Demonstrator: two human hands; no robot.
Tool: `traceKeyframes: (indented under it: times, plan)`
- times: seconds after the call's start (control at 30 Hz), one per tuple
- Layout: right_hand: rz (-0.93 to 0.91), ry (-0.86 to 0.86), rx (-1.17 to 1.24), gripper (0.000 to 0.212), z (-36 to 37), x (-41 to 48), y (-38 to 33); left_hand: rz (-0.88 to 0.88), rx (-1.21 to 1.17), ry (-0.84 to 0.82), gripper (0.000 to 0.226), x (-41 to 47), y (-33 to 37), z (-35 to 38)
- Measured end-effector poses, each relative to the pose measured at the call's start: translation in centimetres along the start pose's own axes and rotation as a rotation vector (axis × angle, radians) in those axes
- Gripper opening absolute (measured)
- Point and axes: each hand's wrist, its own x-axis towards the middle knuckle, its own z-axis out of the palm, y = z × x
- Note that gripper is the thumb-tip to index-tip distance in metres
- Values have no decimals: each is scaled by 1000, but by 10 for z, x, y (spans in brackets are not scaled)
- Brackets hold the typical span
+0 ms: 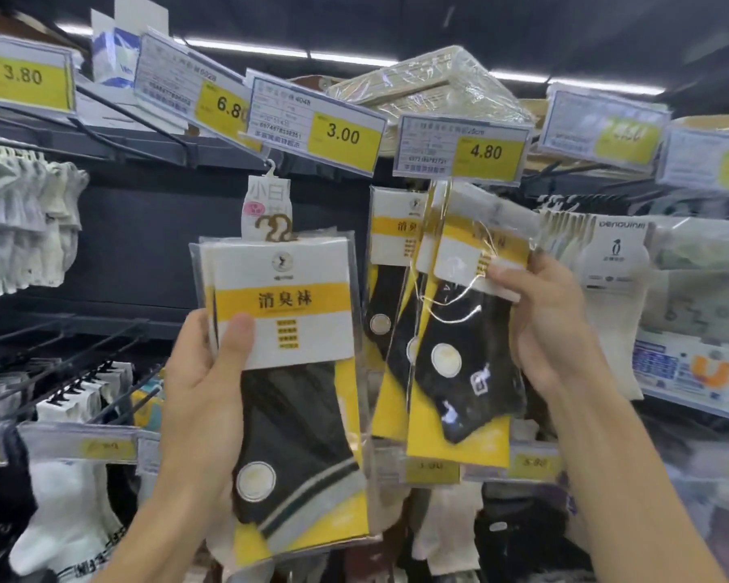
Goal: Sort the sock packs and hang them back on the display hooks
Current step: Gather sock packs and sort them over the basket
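Two black-and-yellow packs are held, one per hand. The striped pack [295, 414] is gripped upright in the left hand [198, 372], thumb laid across its card. The patterned pack [459, 372] is pinched at its card edge by the fingers [506, 273] of the right hand [552, 330], tilted, overlapping two hanging packs [390, 246] below the 4.80 price tag [459, 149]. Dark bare backboard [144, 246] is seen left of the striped pack.

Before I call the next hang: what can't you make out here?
Head view only.
- Hook under the 4.80 tag: hidden by the tag and the patterned pack in the right hand; hung or not, unclear.
- Anything behind the striped pack in the left hand: covered by it.
- Far-right price tag: blurred, unreadable.
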Motion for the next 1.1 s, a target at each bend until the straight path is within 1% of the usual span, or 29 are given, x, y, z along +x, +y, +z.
traceKeyframes:
  times: [0.13,0.27,0.37,0.53,0.63,0.7,0.73,0.77,0.8,0.83,0.87,0.93,1.0,1.03,1.1]
  plan:
    - [-59,38,-126,35,-1,22,7,15,1,-4,17,2,5,-5]
    - [-139,-17,-319,43,11,37,17,-11,22,-56,17,-3,4,-2]
    - [-188,-29,-387,47,27,46,26,-52,21,-88,17,-8,1,4]
    - [-168,-94,-496,52,32,56,40,-97,-42,-151,16,-14,-3,15]
    - [-145,-93,-567,49,30,58,37,-116,-49,-202,23,-17,-4,19]
    - [-174,-23,-643,49,32,49,31,-120,-37,-221,26,-18,-5,21]
    - [-224,61,-664,49,32,40,28,-115,-28,-226,25,-18,-5,21]
    - [-297,145,-642,51,33,26,24,-102,-15,-229,23,-19,-6,22]
    - [-374,185,-575,51,34,9,21,-83,2,-234,20,-19,-6,22]
    - [-421,159,-492,50,35,-10,18,-61,19,-239,18,-19,-6,23]
    - [-413,65,-411,49,35,-28,16,-43,32,-244,15,-19,-6,24]
    - [-260,-196,-314,57,40,-57,12,-22,39,-262,14,-21,-6,27]
    - [-139,-364,-295,65,43,-71,13,-21,9,-293,16,-22,-7,32]
    - [-112,-398,-292,65,44,-73,14,-24,-4,-308,18,-23,-7,34]
    - [-99,-388,-274,58,43,-73,14,-23,2,-341,23,-23,-7,38]
